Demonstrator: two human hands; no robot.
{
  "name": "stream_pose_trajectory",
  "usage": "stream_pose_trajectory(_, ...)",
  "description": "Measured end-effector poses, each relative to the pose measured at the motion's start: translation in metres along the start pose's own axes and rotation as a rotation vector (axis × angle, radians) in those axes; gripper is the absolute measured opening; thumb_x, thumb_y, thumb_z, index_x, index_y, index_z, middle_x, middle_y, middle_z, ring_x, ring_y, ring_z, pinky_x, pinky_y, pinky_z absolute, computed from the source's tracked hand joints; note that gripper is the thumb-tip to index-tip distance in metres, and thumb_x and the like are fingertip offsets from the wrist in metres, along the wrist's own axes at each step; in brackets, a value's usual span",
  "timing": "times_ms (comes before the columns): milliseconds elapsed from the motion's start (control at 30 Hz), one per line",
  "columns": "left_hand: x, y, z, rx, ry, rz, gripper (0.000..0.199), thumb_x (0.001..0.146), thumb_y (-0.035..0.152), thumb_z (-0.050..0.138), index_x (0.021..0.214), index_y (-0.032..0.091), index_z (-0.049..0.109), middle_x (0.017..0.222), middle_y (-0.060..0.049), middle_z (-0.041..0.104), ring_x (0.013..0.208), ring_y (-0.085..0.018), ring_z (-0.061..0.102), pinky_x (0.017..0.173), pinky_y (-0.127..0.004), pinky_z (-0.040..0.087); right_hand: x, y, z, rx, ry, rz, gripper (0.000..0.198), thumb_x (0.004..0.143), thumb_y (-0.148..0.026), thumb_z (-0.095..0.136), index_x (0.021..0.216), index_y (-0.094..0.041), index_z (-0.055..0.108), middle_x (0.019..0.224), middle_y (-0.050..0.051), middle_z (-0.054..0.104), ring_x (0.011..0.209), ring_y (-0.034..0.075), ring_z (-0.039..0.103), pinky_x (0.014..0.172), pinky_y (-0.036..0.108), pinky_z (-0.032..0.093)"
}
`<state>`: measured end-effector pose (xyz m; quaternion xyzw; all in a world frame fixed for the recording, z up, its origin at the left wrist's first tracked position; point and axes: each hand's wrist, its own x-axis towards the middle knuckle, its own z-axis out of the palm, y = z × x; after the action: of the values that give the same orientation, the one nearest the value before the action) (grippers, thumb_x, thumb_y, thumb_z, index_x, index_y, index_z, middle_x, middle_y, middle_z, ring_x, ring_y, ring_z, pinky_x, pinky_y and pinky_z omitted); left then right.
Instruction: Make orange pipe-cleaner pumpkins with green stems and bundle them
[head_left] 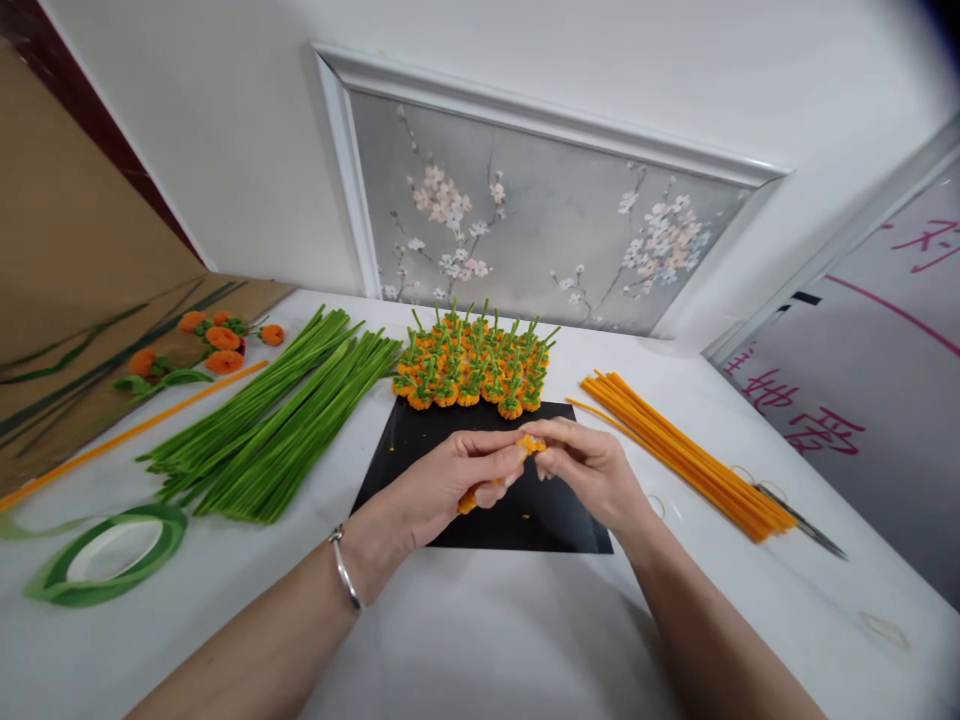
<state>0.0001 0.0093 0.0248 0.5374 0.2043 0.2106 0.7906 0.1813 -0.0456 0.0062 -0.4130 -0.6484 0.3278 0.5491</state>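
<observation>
Over the black mat (405, 450), my left hand (457, 475) grips a bent, crimped orange pipe cleaner (531, 445). Part of that piece shows below its curled fingers, and the rest is hidden in the palm. My right hand (592, 465) has its thumb and fingers pinched together at the upper end of the same piece. Just beyond my hands, several small orange pipe-cleaner flowers (472, 365) with green stems pointing up stand packed in rows at the mat's far edge.
Green pipe cleaners (277, 430) lie bundled at left, near a green tape roll (169, 540) and one long orange pipe cleaner (150, 430). Orange flowers (223, 338) rest behind. At right, an orange pipe-cleaner bundle (675, 450) overlaps a pointed metal tool (821, 537). A wall panel (525, 220) stands behind.
</observation>
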Motion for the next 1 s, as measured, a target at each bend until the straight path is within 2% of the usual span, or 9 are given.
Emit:
stream_pose_trajectory(233,-0.001,0.0,0.001,0.029,-0.04,-0.06,0.021,0.082,0.033,0.065,0.08,0.012,0.066,0.062,0.005,0.036,0.05,-0.005,0.021,0.047,-0.025,0.014,0.002,-0.001,-0.014,-0.02,-0.126,-0.089,0.024,0.086,-0.026,0.064,0.109,-0.031,0.071,0.072,0.0,0.065,0.064,0.012,0.057,0.063,0.025,0.048)
stream_pose_trajectory(367,-0.002,0.002,0.004,0.088,-0.035,-0.025,0.024,0.083,0.033,0.062,0.07,0.013,0.062,0.062,0.004,0.038,0.05,-0.006,0.023,0.047,-0.026,0.014,0.002,-0.002,-0.014,-0.033,-0.071,-0.099,0.016,0.082,-0.027,0.07,0.097,-0.028,0.075,0.082,0.004,0.07,0.072,0.015,0.061,0.065,0.028,0.049)
stream_pose_trajectory(467,-0.002,0.003,0.007,0.166,-0.021,0.024,0.028,0.085,0.035,0.06,0.067,0.013,0.062,0.059,0.005,0.038,0.05,-0.006,0.025,0.048,-0.026,0.014,0.002,-0.004,-0.012,-0.047,0.005,-0.109,0.011,0.078,-0.028,0.073,0.089,-0.026,0.076,0.08,0.004,0.067,0.072,0.016,0.06,0.063,0.028,0.048)
stream_pose_trajectory(567,-0.001,0.003,0.008,0.266,0.036,0.075,0.028,0.085,0.036,0.06,0.07,0.013,0.066,0.059,0.004,0.042,0.051,-0.007,0.027,0.048,-0.025,0.017,0.001,-0.004,-0.009,-0.037,0.058,-0.087,0.008,0.076,-0.024,0.075,0.083,-0.026,0.076,0.077,0.002,0.064,0.069,0.014,0.057,0.058,0.026,0.045)
stream_pose_trajectory(667,0.0,0.001,0.009,0.382,0.166,0.158,0.023,0.083,0.031,0.063,0.07,0.014,0.07,0.058,0.004,0.048,0.053,-0.007,0.034,0.051,-0.023,0.025,0.001,-0.002,-0.003,0.042,0.091,-0.016,0.006,0.076,-0.022,0.074,0.082,-0.025,0.074,0.078,0.001,0.063,0.071,0.013,0.058,0.062,0.026,0.046)
stream_pose_trajectory(733,0.002,-0.002,0.011,0.429,0.238,0.226,0.017,0.081,0.028,0.064,0.076,0.015,0.072,0.063,0.002,0.057,0.059,-0.009,0.044,0.057,-0.023,0.033,0.0,-0.001,0.002,0.117,0.114,0.037,0.004,0.078,-0.024,0.072,0.082,-0.024,0.072,0.08,0.001,0.062,0.07,0.012,0.058,0.062,0.026,0.047)
stream_pose_trajectory(833,0.004,-0.006,0.014,0.441,0.269,0.298,0.016,0.082,0.027,0.064,0.084,0.015,0.074,0.08,-0.002,0.068,0.076,-0.014,0.055,0.072,-0.026,0.042,-0.002,0.0,0.007,0.127,0.155,0.078,0.008,0.08,-0.029,0.069,0.083,-0.022,0.069,0.081,0.001,0.061,0.064,0.011,0.055,0.057,0.024,0.046)
stream_pose_trajectory(900,0.004,-0.007,0.017,0.429,0.272,0.279,0.019,0.083,0.031,0.063,0.082,0.015,0.073,0.079,-0.003,0.068,0.074,-0.014,0.056,0.072,-0.026,0.043,-0.002,0.001,0.007,0.077,0.176,0.089,0.01,0.082,-0.03,0.067,0.085,-0.02,0.067,0.081,0.001,0.06,0.063,0.011,0.054,0.055,0.024,0.045)
stream_pose_trajectory(1000,0.002,-0.004,0.018,0.224,0.226,0.121,0.033,0.088,0.043,0.055,0.09,0.014,0.071,0.075,-0.004,0.065,0.062,-0.011,0.053,0.063,-0.025,0.045,-0.001,0.003,0.001,0.097,0.193,0.136,0.014,0.083,-0.033,0.065,0.085,-0.02,0.065,0.076,0.001,0.06,0.059,0.011,0.053,0.053,0.024,0.043)
